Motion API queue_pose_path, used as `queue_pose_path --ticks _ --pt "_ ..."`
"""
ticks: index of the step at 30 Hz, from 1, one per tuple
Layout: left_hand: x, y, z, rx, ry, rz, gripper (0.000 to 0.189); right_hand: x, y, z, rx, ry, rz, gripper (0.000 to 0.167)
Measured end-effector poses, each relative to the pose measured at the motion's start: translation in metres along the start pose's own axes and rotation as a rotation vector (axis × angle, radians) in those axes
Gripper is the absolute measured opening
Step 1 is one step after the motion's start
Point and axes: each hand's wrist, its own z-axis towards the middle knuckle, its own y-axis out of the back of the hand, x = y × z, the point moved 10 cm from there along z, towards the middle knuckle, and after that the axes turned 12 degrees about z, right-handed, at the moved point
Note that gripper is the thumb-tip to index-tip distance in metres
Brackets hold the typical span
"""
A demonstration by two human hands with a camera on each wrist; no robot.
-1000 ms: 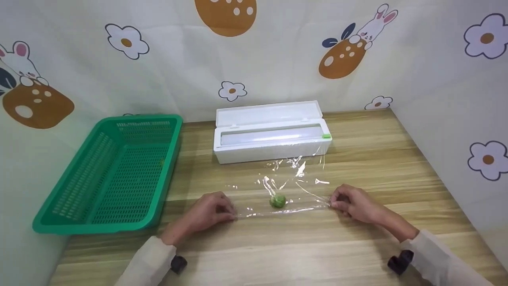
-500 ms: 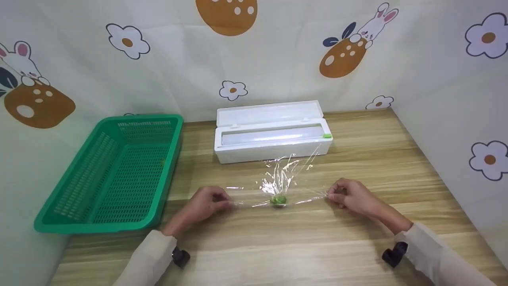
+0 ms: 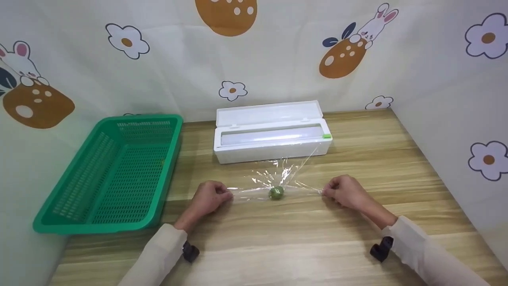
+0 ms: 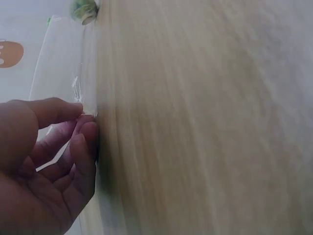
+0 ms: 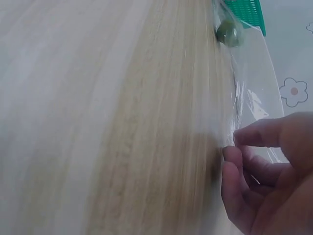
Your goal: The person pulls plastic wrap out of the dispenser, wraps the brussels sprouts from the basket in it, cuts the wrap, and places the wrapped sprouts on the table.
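A small round Brussels sprout (image 3: 276, 192) lies on the table between the hands, wrapped at least partly in clear cling film (image 3: 254, 193). My left hand (image 3: 211, 195) pinches the film's left end between thumb and fingertips. On the other side my right hand (image 3: 344, 191) pinches the right end the same way. Gathered folds of film run from the sprout back to the white cling film box (image 3: 274, 153), whose lid is raised and whose roll shows inside. In the left wrist view the cut stem of the sprout (image 4: 84, 12) is visible.
A green plastic basket (image 3: 168, 178) stands at the left of the wooden table (image 3: 278, 250). A small green slider (image 3: 326, 136) sits at the box's right end. Behind the table hangs a patterned cloth (image 3: 278, 59).
Both hands have moved away from the body, toward the box, and slightly closer together. The film's near edge has folded back over the sprout, which has shifted slightly toward the box.
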Motion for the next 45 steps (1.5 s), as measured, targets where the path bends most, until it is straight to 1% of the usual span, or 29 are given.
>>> queue_pose_path --ticks 2,4,7,10,12,14,17,18,20,21,24,26,28,31,33,36,38,40,42,45 --pt "-0.002 0.001 0.001 -0.033 -0.007 0.021 0.011 0.002 0.002 0.001 -0.019 0.014 -0.047 0.012" --pt "-0.003 0.002 0.002 -0.047 -0.006 0.037 0.010 0.005 0.004 0.001 -0.032 0.031 -0.091 0.012" --pt "-0.002 0.002 0.003 -0.044 0.012 0.051 0.010 0.009 0.006 0.001 -0.051 0.068 -0.147 0.011" --pt "-0.001 0.002 0.003 -0.041 0.031 0.056 0.011 0.011 0.006 0.002 -0.053 0.098 -0.161 0.011" --pt "-0.001 0.002 0.002 -0.042 0.029 0.053 0.012 0.010 0.005 0.002 -0.042 0.091 -0.133 0.010" --pt "-0.001 0.002 0.002 -0.023 0.039 0.034 0.011 0.008 0.004 0.002 -0.025 0.069 -0.087 0.010" --pt "0.001 0.002 0.000 0.015 0.063 -0.009 0.008 0.003 0.003 0.002 -0.005 0.004 -0.003 0.013" --pt "0.001 0.003 -0.001 0.024 0.077 -0.029 0.008 0.003 0.003 0.001 -0.002 -0.007 0.013 0.015" --pt "0.001 0.007 -0.002 0.017 0.103 -0.052 0.011 0.005 0.005 0.000 -0.017 -0.014 0.028 0.017" --pt "-0.001 0.011 -0.002 -0.002 0.104 -0.059 0.012 0.008 0.007 -0.001 -0.032 -0.005 0.026 0.018" --pt "-0.012 0.023 -0.004 -0.081 0.073 -0.068 0.015 0.024 0.012 -0.004 -0.075 0.083 0.001 0.019" --pt "-0.023 0.028 -0.005 -0.111 0.036 -0.068 0.016 0.036 0.013 -0.008 -0.105 0.137 -0.013 0.018" --pt "-0.036 0.029 -0.006 -0.104 -0.009 -0.071 0.018 0.048 0.013 -0.012 -0.134 0.185 -0.024 0.019" --pt "-0.055 0.026 -0.007 -0.064 -0.079 -0.077 0.018 0.062 0.010 -0.017 -0.172 0.221 -0.039 0.019" --pt "-0.066 0.026 -0.007 -0.057 -0.135 -0.087 0.016 0.071 0.007 -0.019 -0.183 0.248 -0.050 0.019" --pt "-0.080 0.023 -0.008 -0.055 -0.220 -0.120 0.014 0.081 -0.002 -0.018 -0.165 0.288 -0.043 0.021" --pt "-0.088 0.018 -0.008 -0.036 -0.267 -0.133 0.015 0.088 -0.008 -0.016 -0.146 0.329 -0.028 0.023" --pt "-0.094 0.010 -0.007 -0.001 -0.298 -0.134 0.016 0.095 -0.013 -0.013 -0.116 0.372 -0.009 0.026" --pt "-0.100 0.004 -0.004 0.024 -0.303 -0.132 0.017 0.100 -0.020 -0.011 -0.075 0.403 0.006 0.028" --pt "-0.107 -0.004 0.004 0.043 -0.284 -0.136 0.017 0.104 -0.031 -0.006 -0.006 0.415 -0.002 0.031"
